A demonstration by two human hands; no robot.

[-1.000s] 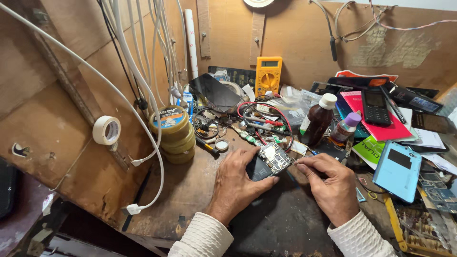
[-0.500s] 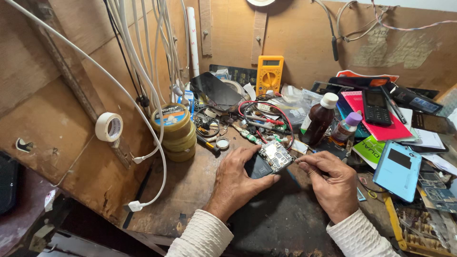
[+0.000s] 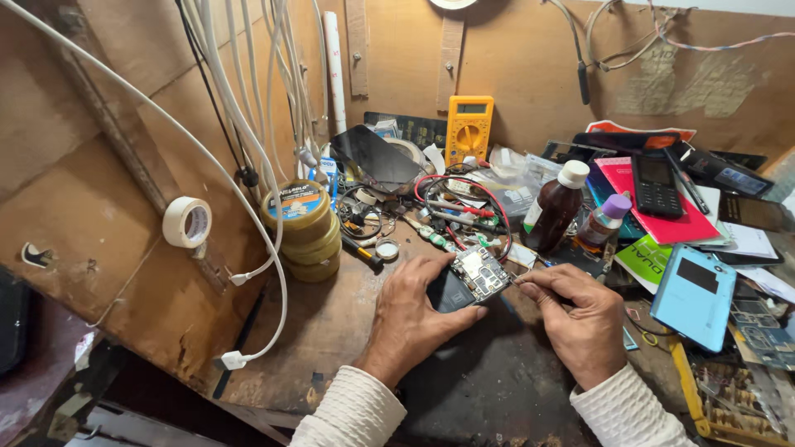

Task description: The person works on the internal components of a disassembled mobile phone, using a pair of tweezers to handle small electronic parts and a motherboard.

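My left hand (image 3: 418, 310) presses down on an opened phone (image 3: 468, 281), its circuit board exposed, lying on the dark mat (image 3: 489, 381). My right hand (image 3: 580, 319) pinches a thin metal tool (image 3: 523, 281), with the tip touching the board's right edge. Both sleeves are white. Red and black probe leads (image 3: 464, 207) loop just behind the phone.
A yellow multimeter (image 3: 469, 131) leans on the back wall. Stacked tins (image 3: 302, 228) stand at the left, a tape roll (image 3: 186, 222) hangs on the wall, white cables (image 3: 248, 124) drape down. Two bottles (image 3: 559, 207), a pink book with a keypad phone (image 3: 658, 186) and a blue phone cover (image 3: 694, 294) crowd the right.
Both hands stay on the phone almost unmoved; only the view has shifted slightly.
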